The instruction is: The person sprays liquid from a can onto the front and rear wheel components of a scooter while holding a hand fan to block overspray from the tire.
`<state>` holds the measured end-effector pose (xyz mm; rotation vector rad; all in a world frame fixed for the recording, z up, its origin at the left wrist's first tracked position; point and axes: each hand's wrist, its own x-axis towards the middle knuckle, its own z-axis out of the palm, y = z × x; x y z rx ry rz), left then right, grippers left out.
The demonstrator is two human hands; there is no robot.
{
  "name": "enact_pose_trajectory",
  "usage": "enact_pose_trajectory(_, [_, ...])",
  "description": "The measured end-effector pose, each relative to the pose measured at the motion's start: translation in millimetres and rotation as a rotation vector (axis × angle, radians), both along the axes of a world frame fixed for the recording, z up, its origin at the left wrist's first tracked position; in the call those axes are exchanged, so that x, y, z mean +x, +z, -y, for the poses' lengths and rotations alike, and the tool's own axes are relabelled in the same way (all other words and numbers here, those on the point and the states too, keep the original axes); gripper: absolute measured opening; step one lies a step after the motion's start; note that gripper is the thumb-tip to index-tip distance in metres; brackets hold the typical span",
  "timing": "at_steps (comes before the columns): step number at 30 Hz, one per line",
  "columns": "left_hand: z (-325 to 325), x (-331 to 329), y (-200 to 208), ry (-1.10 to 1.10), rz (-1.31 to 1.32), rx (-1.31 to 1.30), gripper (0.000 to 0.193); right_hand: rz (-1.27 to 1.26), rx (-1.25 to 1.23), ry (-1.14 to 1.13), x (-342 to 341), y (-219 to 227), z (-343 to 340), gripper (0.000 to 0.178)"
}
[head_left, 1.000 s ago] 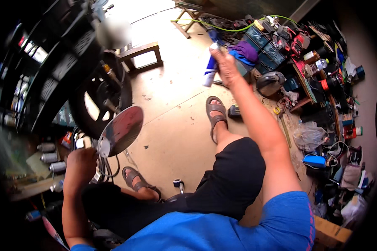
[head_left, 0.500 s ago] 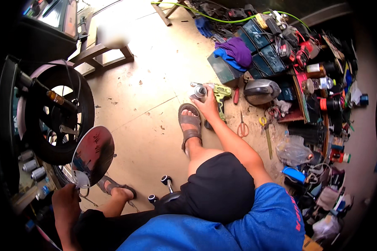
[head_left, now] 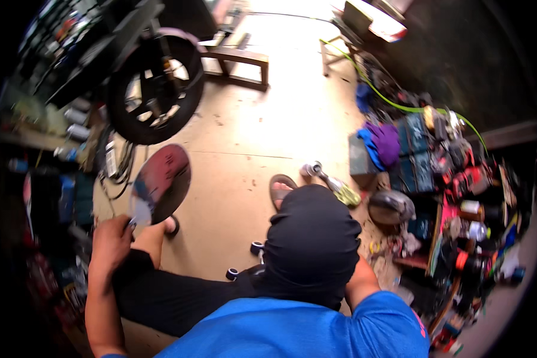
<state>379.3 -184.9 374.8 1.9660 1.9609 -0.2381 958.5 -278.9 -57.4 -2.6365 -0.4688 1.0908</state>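
left hand: over on the left, the left hand (head_left: 110,240) has its fingers clamped on the handle of a round hand fan (head_left: 163,176).
hand fan: out over the floor (head_left: 221,203) it goes, tilted, reddish above and darker below, near the black-tyred wheel (head_left: 122,116).
right hand: the right hand (head_left: 318,180) is down beyond the raised right knee, mostly hidden (a blurred bit of skin is all we get), so i cannot tell whether its fingers are apart or together.
silvery cylinder: a smeared silvery cylinder (head_left: 315,169) sits right by that hand; held or merely touched, i cannot tell.
green drill: just to the right, the green drill (head_left: 347,196) lies on the floor, partly behind the knee.
sandal: brown sandal (head_left: 275,190) on the right foot, just left of that cluster.
purple cloth: and beyond the drill, a purple cloth (head_left: 386,145) drapes beside a blue one (head_left: 369,149) on a grey box (head_left: 361,167).
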Motion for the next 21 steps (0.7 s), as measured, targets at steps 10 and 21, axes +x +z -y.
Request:
enact_pose_trajectory(10, [62,24,28,0.155,-0.155,0.235,0.019,0.035,0.332,0.139,-19,13,25,0.073])
enact_pose_trajectory(21, [69,41,67,0.142,-0.253,0.162,0.022,0.137,0.873,0.399,-72,57,-110,0.077])
